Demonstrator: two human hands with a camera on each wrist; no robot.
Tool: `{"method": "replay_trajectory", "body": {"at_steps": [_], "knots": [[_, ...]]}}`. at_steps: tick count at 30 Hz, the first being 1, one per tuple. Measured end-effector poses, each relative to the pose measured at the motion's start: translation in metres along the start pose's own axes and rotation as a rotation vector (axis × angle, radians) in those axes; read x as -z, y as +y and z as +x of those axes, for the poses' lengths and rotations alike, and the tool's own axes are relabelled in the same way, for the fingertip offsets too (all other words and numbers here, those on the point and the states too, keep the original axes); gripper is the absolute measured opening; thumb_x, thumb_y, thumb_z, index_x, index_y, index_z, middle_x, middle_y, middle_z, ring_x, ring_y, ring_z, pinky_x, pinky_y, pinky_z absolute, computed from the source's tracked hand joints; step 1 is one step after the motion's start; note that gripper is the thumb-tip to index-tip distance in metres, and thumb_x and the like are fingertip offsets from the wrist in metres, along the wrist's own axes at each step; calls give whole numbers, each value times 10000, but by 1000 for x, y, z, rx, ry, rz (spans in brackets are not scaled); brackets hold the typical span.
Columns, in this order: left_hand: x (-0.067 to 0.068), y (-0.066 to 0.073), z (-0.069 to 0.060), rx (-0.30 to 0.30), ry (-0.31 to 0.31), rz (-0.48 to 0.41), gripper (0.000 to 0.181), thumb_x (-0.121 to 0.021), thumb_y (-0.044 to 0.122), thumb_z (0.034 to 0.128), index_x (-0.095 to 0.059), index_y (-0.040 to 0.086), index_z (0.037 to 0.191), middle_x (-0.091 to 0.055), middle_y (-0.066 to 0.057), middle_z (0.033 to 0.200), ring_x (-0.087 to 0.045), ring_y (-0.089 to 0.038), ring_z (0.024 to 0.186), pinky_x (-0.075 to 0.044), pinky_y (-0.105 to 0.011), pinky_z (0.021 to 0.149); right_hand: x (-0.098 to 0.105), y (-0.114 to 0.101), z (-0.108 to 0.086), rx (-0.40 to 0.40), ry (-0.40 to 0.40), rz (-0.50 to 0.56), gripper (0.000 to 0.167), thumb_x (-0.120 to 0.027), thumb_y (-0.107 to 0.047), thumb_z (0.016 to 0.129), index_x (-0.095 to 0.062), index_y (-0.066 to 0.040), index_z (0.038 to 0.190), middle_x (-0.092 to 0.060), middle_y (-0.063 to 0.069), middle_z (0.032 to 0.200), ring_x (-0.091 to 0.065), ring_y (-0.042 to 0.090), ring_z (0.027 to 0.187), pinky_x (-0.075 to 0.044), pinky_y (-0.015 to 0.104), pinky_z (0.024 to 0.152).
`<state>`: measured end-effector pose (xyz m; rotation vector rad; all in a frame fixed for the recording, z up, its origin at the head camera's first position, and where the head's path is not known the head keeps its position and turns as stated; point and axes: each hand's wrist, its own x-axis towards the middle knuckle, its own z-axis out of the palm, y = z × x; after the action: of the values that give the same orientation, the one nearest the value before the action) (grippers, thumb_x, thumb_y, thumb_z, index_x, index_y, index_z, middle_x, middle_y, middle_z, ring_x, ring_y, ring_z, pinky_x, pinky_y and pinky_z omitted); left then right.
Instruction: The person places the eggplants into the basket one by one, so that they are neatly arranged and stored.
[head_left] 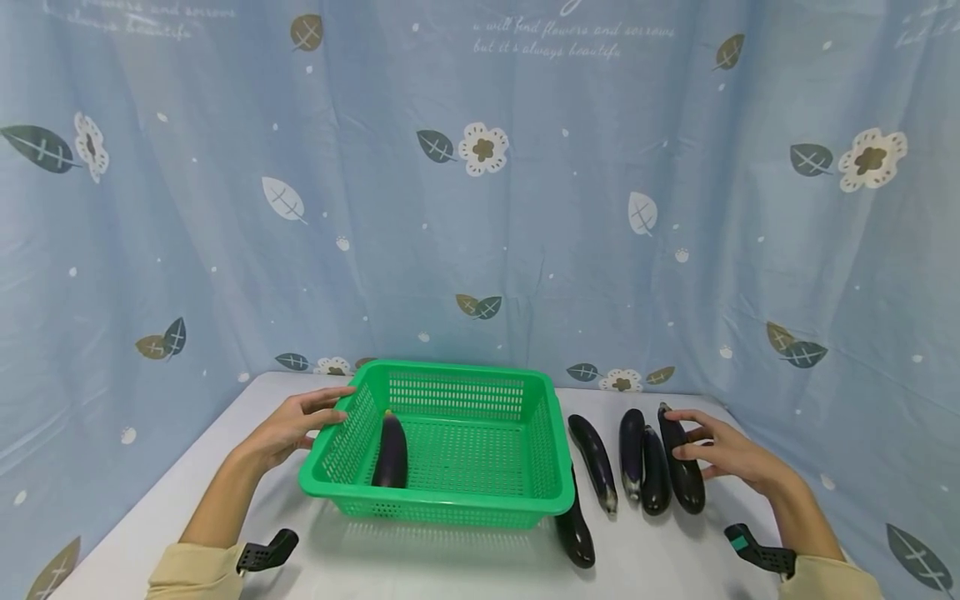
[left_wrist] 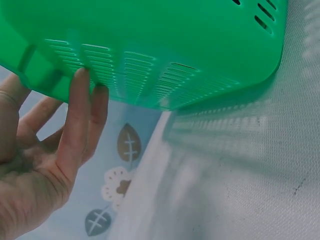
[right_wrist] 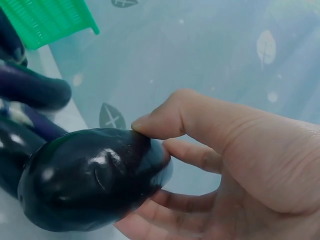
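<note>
A green plastic basket (head_left: 465, 502) with slotted walls stands on the white table, one dark eggplant (head_left: 390, 454) lying inside along its left part. At the basket's left rim, my left hand (head_left: 288, 425) holds on, fingertips (left_wrist: 80, 82) against the outer slotted wall. Over on the right, my right hand (head_left: 727, 454) grips the rightmost eggplant (head_left: 684, 467) between thumb and fingers. This glossy eggplant (right_wrist: 95, 175) fills the lower left of the right wrist view, its far side hidden from that camera.
Several other eggplants lie right of the basket: a slim one (head_left: 594, 458), two side by side (head_left: 632, 450), and one (head_left: 573, 525) partly hidden by the basket's right wall. A blue patterned curtain (head_left: 480, 208) hangs behind the white table (head_left: 420, 571).
</note>
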<state>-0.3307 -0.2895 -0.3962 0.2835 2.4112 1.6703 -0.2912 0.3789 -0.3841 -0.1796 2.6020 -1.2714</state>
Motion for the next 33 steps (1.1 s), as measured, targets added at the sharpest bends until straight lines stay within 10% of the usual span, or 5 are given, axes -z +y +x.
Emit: {"method": "replay_trajectory", "body": {"at_steps": [33], "knots": [[-2,1,3,-1,-12,20,645,-631,352,956,-370,174,1518,-203,-211,1613,-244,-484,1451,-432,-664,935,-3,-78,28,108,10,-49,707,-682,-275,916,-327,-139,1512,-427,298,1381,-599,297,1090,-558,416,779]]}}
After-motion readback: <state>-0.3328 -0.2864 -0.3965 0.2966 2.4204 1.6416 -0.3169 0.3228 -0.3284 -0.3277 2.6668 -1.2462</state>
